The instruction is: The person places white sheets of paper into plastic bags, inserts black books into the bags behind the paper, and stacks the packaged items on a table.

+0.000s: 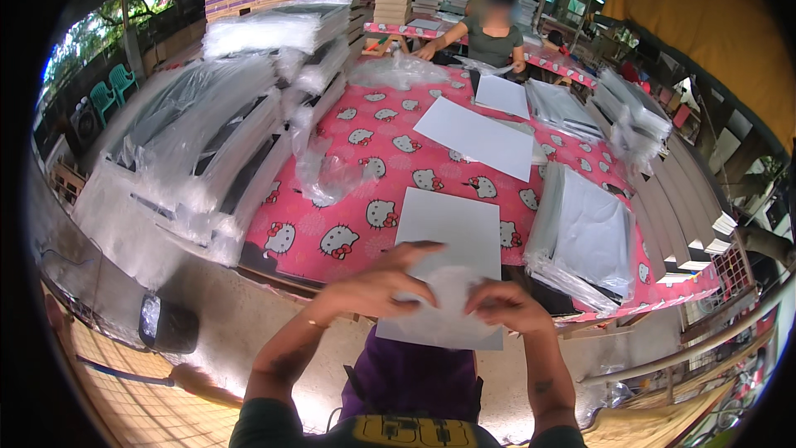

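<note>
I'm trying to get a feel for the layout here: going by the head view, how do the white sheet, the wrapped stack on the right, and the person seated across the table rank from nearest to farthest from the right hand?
1. White sheet: the right hand is touching its near edge.
2. Plastic-wrapped stack: lying on the table, to the right of the hand.
3. Seated person: at the far end of the pink tablecloth.

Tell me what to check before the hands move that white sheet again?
1. Both hands on the sheet: ok, left hand and right hand pinch its near edge.
2. Sheet lying flat on the pink table: ok at the far end; near end overhangs.
3. Room ahead of the sheet: ok, next white sheet lies apart.
4. Bagged stack on the right clear of it: ok, a gap shows.
5. One sheet or several: cannot tell.
</note>
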A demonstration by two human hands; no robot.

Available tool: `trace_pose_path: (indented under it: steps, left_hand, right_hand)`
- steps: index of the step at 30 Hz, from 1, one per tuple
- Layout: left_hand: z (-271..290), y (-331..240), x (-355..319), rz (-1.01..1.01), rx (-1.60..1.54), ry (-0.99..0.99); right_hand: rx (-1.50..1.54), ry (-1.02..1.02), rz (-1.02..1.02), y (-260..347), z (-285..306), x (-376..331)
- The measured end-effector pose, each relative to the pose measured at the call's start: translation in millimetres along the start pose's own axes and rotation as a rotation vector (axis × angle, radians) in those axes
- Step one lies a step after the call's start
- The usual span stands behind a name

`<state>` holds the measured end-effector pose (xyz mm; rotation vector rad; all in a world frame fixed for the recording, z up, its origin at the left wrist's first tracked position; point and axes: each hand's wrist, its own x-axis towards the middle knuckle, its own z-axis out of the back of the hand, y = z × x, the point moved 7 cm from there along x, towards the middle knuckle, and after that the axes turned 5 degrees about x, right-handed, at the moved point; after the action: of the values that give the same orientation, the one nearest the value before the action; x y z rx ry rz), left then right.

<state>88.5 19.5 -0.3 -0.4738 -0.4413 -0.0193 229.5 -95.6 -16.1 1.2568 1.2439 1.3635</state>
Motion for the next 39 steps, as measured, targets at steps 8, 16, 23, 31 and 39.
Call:
trace_pose_path:
  steps: [8,16,23,31,39]
  left_hand:
    - [58,40,9,0.207,0.622,-0.224]
    - [-19,-9,-12,0.116,-0.171,0.521]
    - [-34,23,-41,0.873,-1.396,-0.166]
    - [-14,32,-60,0.384,-1.663,-0.339]
    - [-20,-17,-103,0.065,-1.907,0.036]
  right_hand:
    - [-1.305,-0.362,-0.424,45,69,-31]
    - [0.776,-0.767,0.240,0,58,-64]
    - [0.051,-0.006,-0.152,-63,32,-81]
    - [0.462,0.023,-0.264,-124,42,-124]
    - [0.688,0.148,-0.279,-108,-28,-154]
